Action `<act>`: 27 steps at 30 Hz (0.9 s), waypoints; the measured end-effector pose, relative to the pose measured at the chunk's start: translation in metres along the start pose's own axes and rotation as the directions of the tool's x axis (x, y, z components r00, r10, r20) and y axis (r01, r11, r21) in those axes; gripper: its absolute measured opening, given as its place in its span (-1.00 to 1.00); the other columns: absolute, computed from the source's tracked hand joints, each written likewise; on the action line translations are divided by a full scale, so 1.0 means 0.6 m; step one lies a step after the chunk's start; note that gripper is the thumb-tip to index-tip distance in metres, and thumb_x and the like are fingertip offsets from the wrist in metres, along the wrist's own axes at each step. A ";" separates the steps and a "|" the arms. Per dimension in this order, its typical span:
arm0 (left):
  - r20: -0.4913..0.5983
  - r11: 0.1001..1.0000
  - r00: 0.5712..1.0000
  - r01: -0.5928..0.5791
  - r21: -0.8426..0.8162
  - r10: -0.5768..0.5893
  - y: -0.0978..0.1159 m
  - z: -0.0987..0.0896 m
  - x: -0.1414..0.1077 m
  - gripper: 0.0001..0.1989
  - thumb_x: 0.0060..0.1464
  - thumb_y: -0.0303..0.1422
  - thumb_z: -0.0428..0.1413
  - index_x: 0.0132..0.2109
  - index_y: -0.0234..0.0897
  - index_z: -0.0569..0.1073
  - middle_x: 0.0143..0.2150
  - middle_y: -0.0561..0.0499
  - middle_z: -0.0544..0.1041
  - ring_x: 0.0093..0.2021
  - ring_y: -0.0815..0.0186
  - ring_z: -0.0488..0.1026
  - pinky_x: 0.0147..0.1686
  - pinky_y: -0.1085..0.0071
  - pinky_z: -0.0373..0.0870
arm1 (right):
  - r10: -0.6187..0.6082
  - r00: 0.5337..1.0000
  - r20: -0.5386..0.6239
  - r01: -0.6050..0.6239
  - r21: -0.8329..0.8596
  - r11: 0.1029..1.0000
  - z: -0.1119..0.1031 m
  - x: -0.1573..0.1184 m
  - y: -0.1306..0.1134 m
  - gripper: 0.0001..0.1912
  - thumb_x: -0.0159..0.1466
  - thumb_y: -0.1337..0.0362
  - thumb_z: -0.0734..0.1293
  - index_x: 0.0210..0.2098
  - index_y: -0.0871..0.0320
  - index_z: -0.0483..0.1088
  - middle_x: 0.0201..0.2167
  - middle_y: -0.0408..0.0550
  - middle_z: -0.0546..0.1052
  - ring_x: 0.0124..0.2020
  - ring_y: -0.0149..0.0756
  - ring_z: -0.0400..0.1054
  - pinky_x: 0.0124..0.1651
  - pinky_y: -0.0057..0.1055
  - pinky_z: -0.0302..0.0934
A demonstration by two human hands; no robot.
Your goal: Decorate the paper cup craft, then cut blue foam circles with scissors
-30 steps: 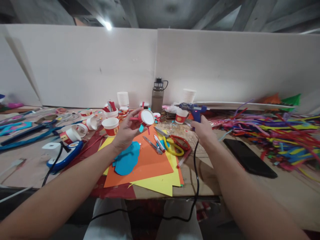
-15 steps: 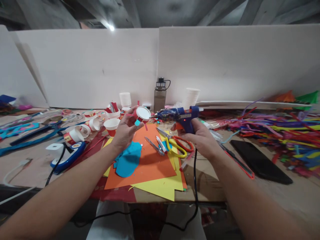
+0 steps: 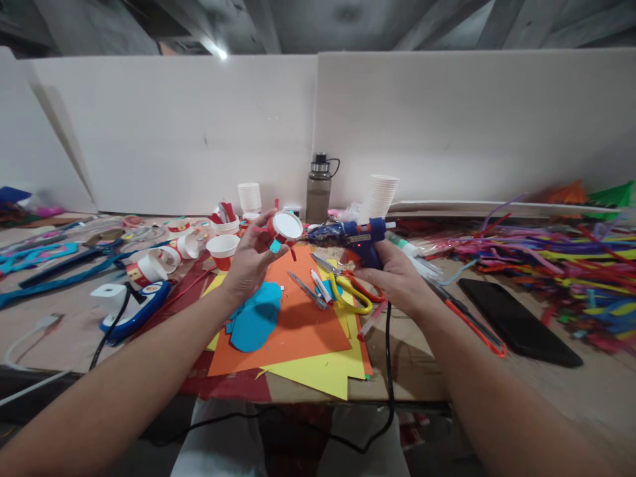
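Note:
Between the thumb and fingers of my left hand (image 3: 252, 260) is a small red paper cup (image 3: 287, 226), tipped so a white round end faces me. A bit of light-blue paper (image 3: 275, 246) shows at its side by my thumb. My right hand (image 3: 397, 268) is wrapped round the handle of a blue glue gun (image 3: 360, 236), whose nozzle points left toward the cup, close to its rim. A small red light glows on the gun, and its black cord (image 3: 389, 358) hangs over the table edge. Below lie orange paper (image 3: 308, 338) and a blue paper cutout (image 3: 256, 321).
Yellow-handled scissors (image 3: 355, 298), a marker (image 3: 322, 288) and a craft knife (image 3: 305, 289) lie on the paper. A black phone (image 3: 517, 321) and colourful pipe cleaners (image 3: 561, 258) are at right. Behind stand a bottle (image 3: 318, 192) and stacked cups (image 3: 381, 199). A power strip (image 3: 136, 311) sits left.
The glue gun has tilted and drawn slightly down and toward the left, with its nozzle now behind the cup's right edge. The cup has turned a little in my left hand.

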State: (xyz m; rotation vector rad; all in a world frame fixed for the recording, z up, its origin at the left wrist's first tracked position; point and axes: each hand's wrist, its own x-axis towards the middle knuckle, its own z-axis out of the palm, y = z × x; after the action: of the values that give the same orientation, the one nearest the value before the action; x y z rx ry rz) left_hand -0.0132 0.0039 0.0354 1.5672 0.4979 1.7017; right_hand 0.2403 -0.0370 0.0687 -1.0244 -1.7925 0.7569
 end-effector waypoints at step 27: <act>0.016 0.981 0.993 -0.120 0.152 0.119 0.001 -0.006 -0.001 -0.31 -0.14 -0.33 0.34 0.16 -0.09 0.30 0.09 -0.08 0.44 0.08 0.17 0.43 -0.01 0.31 0.43 | -0.059 0.998 0.019 0.061 -0.129 0.990 0.003 -0.002 0.008 -0.50 0.11 0.26 0.33 0.07 0.07 0.37 -0.19 -0.13 0.54 -0.20 -0.22 0.39 -0.12 -0.32 0.29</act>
State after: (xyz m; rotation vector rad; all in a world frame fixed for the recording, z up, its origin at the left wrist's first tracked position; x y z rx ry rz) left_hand -0.0170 0.0038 0.0347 1.7424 0.5515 1.7824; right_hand 0.2405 -0.0358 0.0639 -1.0461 -1.8970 0.6199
